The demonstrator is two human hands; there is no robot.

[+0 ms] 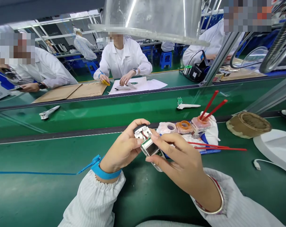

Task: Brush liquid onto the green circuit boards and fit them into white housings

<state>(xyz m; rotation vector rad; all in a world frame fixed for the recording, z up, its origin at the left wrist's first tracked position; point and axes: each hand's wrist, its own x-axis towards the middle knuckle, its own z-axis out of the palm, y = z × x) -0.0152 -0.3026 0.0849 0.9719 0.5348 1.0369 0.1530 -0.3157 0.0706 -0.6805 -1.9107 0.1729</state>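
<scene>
Both my hands hold one small white device (148, 144) with an open end showing wires and a small screen. My left hand (124, 148) grips its upper end, fingers curled round it. My right hand (180, 160) pinches its lower part from the right, thumb and forefinger on the body. The device hangs just above the green table (50, 186). A blue wrist strap (102, 171) with a blue cord sits on my left wrist, and a bangle (214, 205) on my right.
Behind my hands stand small pots (184, 126) with red sticks (212, 108), and two more red sticks (216, 147) lie flat. A brown tape roll (248, 124) and white lamp base (275, 146) are right. White device shells (187, 106) lie on the conveyor. Co-workers in white coats sit opposite.
</scene>
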